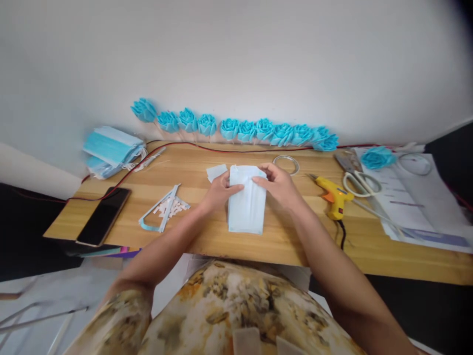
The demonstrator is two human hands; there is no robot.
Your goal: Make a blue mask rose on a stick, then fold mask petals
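A pale blue face mask [247, 209], its long side running toward me, is held between both hands over the middle of the wooden table. My left hand [219, 192] pinches its upper left edge, thumb on top and fingers behind. My right hand [277, 182] grips the upper right corner the same way. The ear loops are not visible on it. Just beyond my left hand lies a small whitish cut piece [216, 172]. A ring of silvery wire or tape [286, 165] rests behind my right hand.
Blue handmade flowers [229, 129] line the wall. Face masks [113, 148] are stacked at the left, near a phone [104, 217], cut strips [159, 209] and small white scraps [177, 207]. At the right are a yellow glue gun [332, 195], scissors [362, 183] and papers [417, 197].
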